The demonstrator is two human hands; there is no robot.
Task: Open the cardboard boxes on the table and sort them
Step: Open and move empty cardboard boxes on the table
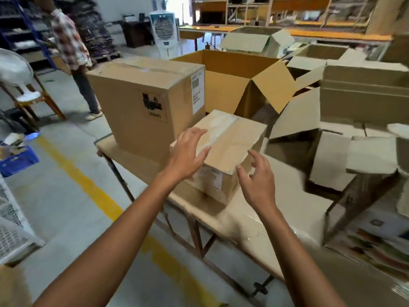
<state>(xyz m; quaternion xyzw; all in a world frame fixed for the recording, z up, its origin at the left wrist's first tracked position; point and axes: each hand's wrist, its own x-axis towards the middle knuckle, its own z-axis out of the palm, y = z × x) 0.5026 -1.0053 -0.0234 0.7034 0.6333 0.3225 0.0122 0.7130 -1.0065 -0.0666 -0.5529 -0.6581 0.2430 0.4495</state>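
Note:
A small sealed cardboard box with clear tape along its top lies on the table. My left hand hovers over the box's left top edge with its fingers spread and straight. My right hand is just off the box's near right corner, fingers loosely curved and holding nothing. Behind it stands a large sealed box with a white label and a black print. An open, empty-looking large box stands further back.
Several opened and flattened boxes pile up to the right. A person stands at the far left on the floor near a yellow line. A blue crate and a white air cooler are in view.

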